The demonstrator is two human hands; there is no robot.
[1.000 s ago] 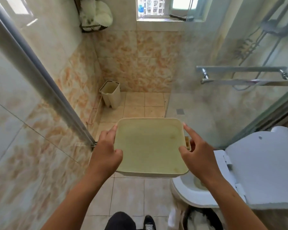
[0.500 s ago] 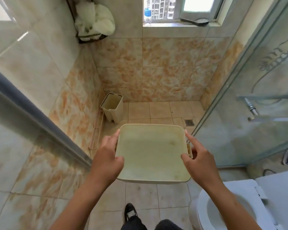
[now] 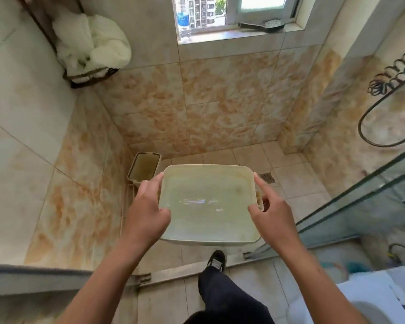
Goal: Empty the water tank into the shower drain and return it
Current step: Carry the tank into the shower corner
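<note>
Two bare hands carry the water tank [image 3: 208, 204] level above the shower floor [image 3: 297, 181], its open top showing pale greenish water. The left hand [image 3: 147, 213] has its fingers [image 3: 150, 185] clamped on the tank's left rim, thumb hooked over the edge; the right hand [image 3: 271, 213] grips the right rim likewise, forefinger stretched along the side. Just beyond the right fingers lies the shower drain [image 3: 266, 177], partly hidden by the tank's far corner. Beyond the left fingers, a small beige bin [image 3: 144, 168] stands against the tiled wall. Below the tank, a dark shoe [image 3: 216, 259] steps at the shower threshold.
</note>
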